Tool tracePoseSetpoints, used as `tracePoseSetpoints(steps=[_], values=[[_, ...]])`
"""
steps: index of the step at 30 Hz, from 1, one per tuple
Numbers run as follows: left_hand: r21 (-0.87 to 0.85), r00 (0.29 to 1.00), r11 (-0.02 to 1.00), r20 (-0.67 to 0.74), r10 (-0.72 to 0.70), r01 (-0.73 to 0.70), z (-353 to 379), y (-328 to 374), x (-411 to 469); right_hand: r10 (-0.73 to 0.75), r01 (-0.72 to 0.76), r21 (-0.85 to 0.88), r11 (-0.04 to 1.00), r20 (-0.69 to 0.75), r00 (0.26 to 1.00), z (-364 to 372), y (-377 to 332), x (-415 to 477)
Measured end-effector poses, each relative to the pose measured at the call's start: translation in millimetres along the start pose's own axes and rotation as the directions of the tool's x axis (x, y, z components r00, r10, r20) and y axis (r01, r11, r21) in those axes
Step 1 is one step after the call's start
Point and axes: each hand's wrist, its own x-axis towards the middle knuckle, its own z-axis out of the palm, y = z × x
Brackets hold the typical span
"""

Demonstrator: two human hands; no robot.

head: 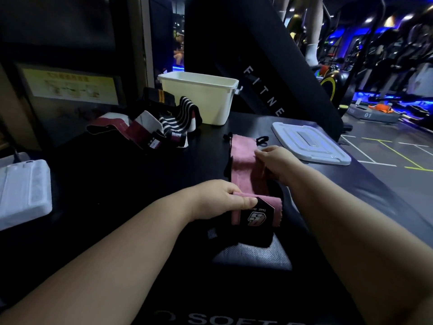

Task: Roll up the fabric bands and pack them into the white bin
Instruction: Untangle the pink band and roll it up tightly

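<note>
One pink band (pixel 242 165) laid on the tabletop (pixel 117 184), folded near end pinched in left grip (pixel 218 199), right edge held by curled right grip (pixel 276 163).

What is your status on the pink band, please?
Left hand pinches pink band at near end; right hand holds its middle. White bin open, path clear.

A white lid (pixel 311 143) is lying flat just beyond my right hand (pixel 276 163), on the black padded top (pixel 117 184) that is spreading under both my arms. Well out to the side of my left hand (pixel 218 200), a white ribbed box (pixel 23 191) is sitting. Far ahead of my hands a black slanted panel (pixel 264 90) lettered FITNE is rising, and a yellow poster (pixel 70 84) is hanging.
</note>
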Motion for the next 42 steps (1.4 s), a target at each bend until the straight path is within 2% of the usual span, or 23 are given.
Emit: tracePoseSetpoints(steps=[3,8,11,15,21,24,28,30,35,40,42], values=[[-0.041,1.000,0.999,0.001,0.017,-0.017,0.7,-5.6,0.5,0.037,-0.041,0.199,0.979,0.024,0.999,0.7,0.8,6.9],[-0.081,0.999,0.996,0.010,0.034,-0.033,1.5,-10.9,3.8,0.079,-0.098,0.326,0.940,0.071,0.994,5.0,3.5,19.5],[-0.075,0.999,0.997,0.024,0.036,-0.034,1.1,-10.5,4.1,0.059,-0.067,0.372,0.926,0.033,0.998,11.3,3.2,23.5],[-0.059,0.999,0.998,0.029,0.039,-0.038,-0.5,-7.6,3.7,-0.004,0.021,0.166,0.986,-0.097,0.995,16.1,4.5,26.1],[-0.078,0.999,0.996,0.025,0.035,-0.033,2.1,-7.4,1.4,-0.046,0.041,-0.036,0.999,-0.141,0.989,19.7,4.0,26.0],[-0.081,0.999,0.996,0.018,0.032,-0.030,1.5,-7.7,0.5,-0.028,0.000,-0.159,0.987,-0.172,0.985,25.0,3.6,28.2],[-0.063,0.999,0.998,0.020,0.033,-0.032,1.4,-9.5,0.5,-0.055,0.018,-0.188,0.982,-0.193,0.980,24.5,6.6,26.6],[-0.063,0.999,0.998,0.015,0.032,-0.031,1.6,-8.7,0.4,-0.073,0.045,-0.157,0.987,-0.176,0.982,21.2,8.3,26.6],[-0.075,1.000,0.997,0.019,0.022,-0.021,1.6,-6.7,2.0,-0.150,0.133,-0.209,0.969,-0.067,0.986,16.0,15.0,33.3],[-0.084,0.999,0.996,0.018,0.028,-0.026,1.6,-6.0,2.9,-0.307,0.341,-0.308,0.888,0.157,0.939,2.0,19.2,29.9],[-0.074,0.999,0.997,0.025,0.035,-0.033,1.6,-5.8,3.1,-0.301,0.374,-0.384,0.844,0.237,0.924,4.3,23.1,31.7]])
